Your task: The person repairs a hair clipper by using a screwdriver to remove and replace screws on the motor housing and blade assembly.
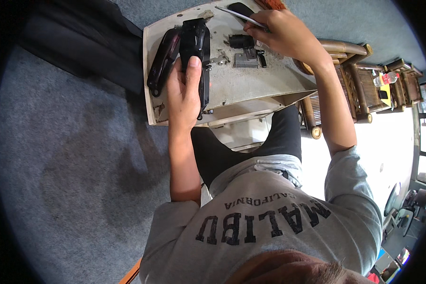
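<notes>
My left hand (184, 90) grips a black hair-clipper body (194, 38), thumb pressed along it, over a worn white tabletop (222, 90). Just left of it lies a glossy dark maroon-black casing (162, 66). My right hand (284, 35), at the upper right, is closed on a long thin silver tool (236, 14) pointing leftward, beside a black oblong object (241, 10). Below that hand sit a black cylindrical part (239, 41), a silver blade piece (246, 61), a small black piece (261, 58) and several small metal bits (220, 60).
An open shelf (251, 106) runs beneath the tabletop, above my legs. Bamboo chairs (355, 90) stand to the right, with a plastic bottle (385, 79) among them. Black fabric (75, 42) hangs at the upper left beside a grey speckled surface (80, 142).
</notes>
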A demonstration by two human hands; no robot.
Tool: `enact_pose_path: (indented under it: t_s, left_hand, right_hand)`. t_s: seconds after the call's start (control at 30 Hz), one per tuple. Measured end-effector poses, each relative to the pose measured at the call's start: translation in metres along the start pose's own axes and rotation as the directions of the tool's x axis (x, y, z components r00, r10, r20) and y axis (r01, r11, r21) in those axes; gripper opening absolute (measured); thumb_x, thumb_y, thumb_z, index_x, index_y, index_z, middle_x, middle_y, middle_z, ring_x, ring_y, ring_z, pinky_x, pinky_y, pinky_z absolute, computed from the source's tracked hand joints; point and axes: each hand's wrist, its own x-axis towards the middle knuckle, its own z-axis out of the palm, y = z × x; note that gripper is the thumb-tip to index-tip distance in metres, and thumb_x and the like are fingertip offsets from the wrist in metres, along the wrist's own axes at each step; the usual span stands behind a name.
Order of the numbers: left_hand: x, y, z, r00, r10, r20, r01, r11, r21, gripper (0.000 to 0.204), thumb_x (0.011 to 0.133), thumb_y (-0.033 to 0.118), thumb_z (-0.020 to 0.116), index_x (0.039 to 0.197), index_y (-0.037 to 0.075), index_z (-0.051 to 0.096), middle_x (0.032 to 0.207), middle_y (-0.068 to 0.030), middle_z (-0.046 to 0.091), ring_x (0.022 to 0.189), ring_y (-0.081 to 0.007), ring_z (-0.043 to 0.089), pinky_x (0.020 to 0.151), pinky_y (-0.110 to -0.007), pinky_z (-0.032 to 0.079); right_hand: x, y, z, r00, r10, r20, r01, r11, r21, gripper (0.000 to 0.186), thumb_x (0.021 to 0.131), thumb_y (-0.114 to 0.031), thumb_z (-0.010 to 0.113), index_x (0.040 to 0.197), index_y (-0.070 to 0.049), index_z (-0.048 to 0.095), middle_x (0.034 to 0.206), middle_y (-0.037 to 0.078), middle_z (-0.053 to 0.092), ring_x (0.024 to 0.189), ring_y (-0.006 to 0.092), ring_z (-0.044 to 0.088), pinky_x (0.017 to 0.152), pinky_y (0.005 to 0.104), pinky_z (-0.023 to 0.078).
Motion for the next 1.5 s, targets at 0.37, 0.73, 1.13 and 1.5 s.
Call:
enact_pose_path:
  t_s: [0.37, 0.73, 1.13, 1.5]
  left_hand:
    - [0.004, -0.001, -0.002, 0.998, -0.056, 0.034, 0.059, 0.996, -0.072, 0.038, 0.112, 0.042, 0.06, 0.115, 0.005, 0.067, 0.082, 0.0061, 0.057, 0.07, -0.0034, 0.052, 0.065, -0.023, 0.046]
    - [0.0, 0.007, -0.002, 0.995, -0.093, 0.034, 0.093, 0.996, -0.005, 0.038, 0.112, 0.044, 0.058, 0.107, 0.006, 0.065, 0.082, 0.0, 0.061, 0.068, -0.0094, 0.06, 0.062, -0.026, 0.05]
    - [-0.001, 0.001, -0.004, 0.991, -0.126, -0.048, 0.118, 0.984, -0.135, 0.057, 0.113, 0.049, 0.052, 0.128, -0.004, 0.066, 0.087, -0.0054, 0.061, 0.066, -0.0099, 0.053, 0.057, -0.026, 0.045]
    - [0.001, 0.002, -0.007, 0.988, -0.153, -0.023, 0.135, 0.923, -0.36, 0.06, 0.113, 0.055, 0.049, 0.123, -0.002, 0.065, 0.085, -0.0026, 0.058, 0.07, -0.0095, 0.049, 0.056, -0.026, 0.036]
  right_hand:
    - [0.038, 0.005, 0.009, 0.978, -0.008, 0.211, 0.023, 0.997, -0.071, 0.029, 0.096, -0.028, 0.072, 0.114, -0.007, 0.08, 0.09, 0.021, 0.077, 0.086, 0.0369, 0.076, 0.085, 0.0476, 0.059]
    - [0.031, 0.023, 0.02, 0.965, -0.135, 0.227, 0.121, 0.99, 0.072, 0.027, 0.096, -0.025, 0.073, 0.112, -0.003, 0.078, 0.093, 0.023, 0.076, 0.091, 0.0398, 0.075, 0.086, 0.0473, 0.058]
    - [0.028, 0.005, 0.003, 0.987, -0.037, -0.158, 0.056, 0.991, 0.118, 0.025, 0.093, -0.015, 0.066, 0.109, 0.004, 0.07, 0.094, 0.03, 0.071, 0.093, 0.0469, 0.069, 0.085, 0.0516, 0.054]
    - [0.026, 0.003, 0.009, 0.999, -0.036, 0.0, 0.036, 0.996, 0.083, 0.022, 0.094, -0.018, 0.069, 0.104, 0.001, 0.069, 0.092, 0.029, 0.073, 0.09, 0.0469, 0.071, 0.083, 0.0529, 0.056]
